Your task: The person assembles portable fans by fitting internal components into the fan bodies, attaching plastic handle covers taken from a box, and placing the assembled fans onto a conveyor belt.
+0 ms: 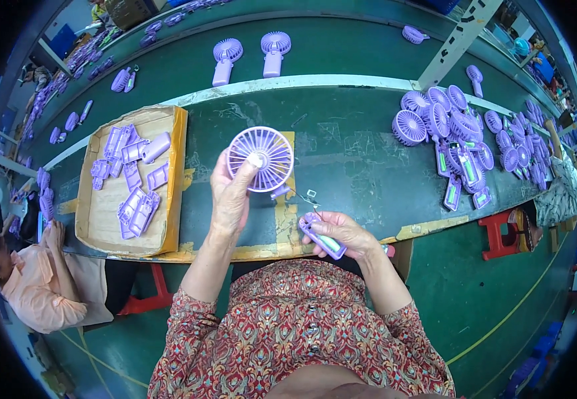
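Fan head of round lavender plastic with spoke-like ribs [272, 158] is above the green table [348, 153], grille toward you, in your left hand [230, 189]; your thumb presses across the grille near its hub and the fingers go behind, a grip that likely steadies the disc. Near its neck, thin wires [301, 197] trail toward the long lavender plastic handle shell [321, 240], which your right hand [347, 233] pinches between thumb and fingers, green cylindrical battery [331, 244] facing up. Your two hands are near each other, probably to spare the wires any pull. To your left, a shallow cardboard tray with yellow-taped edges [177, 166] holds loose lavender plastic shell pieces [141, 207], its low walls presumably keeping them gathered within reach. To your right, lavender fans in a heap [438, 121], some with green batteries exposed, lie bunched together, perhaps to leave you working room. Beyond the white rail [341, 80], two lavender handheld fans [273, 64] lie side by side. At far left sits a co-worker in a peach shirt [45, 286].
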A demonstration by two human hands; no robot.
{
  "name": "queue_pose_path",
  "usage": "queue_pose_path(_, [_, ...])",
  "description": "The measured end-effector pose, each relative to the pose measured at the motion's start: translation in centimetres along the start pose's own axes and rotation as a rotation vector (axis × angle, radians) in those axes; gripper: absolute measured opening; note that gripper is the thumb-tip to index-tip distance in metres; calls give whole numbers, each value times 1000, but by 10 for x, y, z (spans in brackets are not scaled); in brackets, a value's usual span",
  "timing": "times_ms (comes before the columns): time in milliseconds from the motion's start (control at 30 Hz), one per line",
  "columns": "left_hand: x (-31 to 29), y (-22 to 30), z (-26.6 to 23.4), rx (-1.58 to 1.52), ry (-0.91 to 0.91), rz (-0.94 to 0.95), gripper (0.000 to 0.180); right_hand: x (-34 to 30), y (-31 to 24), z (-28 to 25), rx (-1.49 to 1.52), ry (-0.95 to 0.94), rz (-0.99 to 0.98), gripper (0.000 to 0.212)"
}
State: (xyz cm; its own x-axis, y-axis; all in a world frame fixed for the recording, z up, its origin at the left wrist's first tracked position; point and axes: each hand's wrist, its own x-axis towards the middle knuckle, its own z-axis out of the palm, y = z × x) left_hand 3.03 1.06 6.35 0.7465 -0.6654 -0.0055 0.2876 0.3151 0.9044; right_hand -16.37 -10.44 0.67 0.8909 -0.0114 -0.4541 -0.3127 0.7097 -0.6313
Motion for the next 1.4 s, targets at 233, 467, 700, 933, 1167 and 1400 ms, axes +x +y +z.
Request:
queue_pose_path(233, [-35, 10, 16, 70, -224, -44, 74, 2, 13, -26, 359, -13, -128, 36])
queue_pose_path(467, [-44, -6, 29, 119, -242, -107, 56, -3, 6, 10, -67, 142, -190, 25])
queue_pose_path(700, [-32, -25, 27, 156, -74, -98, 49, -11, 8, 34, -64, 115, -225, 24])
queue_pose_path(933, [-34, -34, 22, 132, -31, -146, 46, -8, 15, 44, -132, 173, -311, 27])
queue_pose_path(1167, [-21, -39, 13, 309, -79, -165, 43, -3, 7, 42, -276, 275, -317, 26])
queue_pose_path(1400, [-32, -26, 16, 1015, -367, 499, 38, 31, 6, 21, -333, 528, -364, 36])
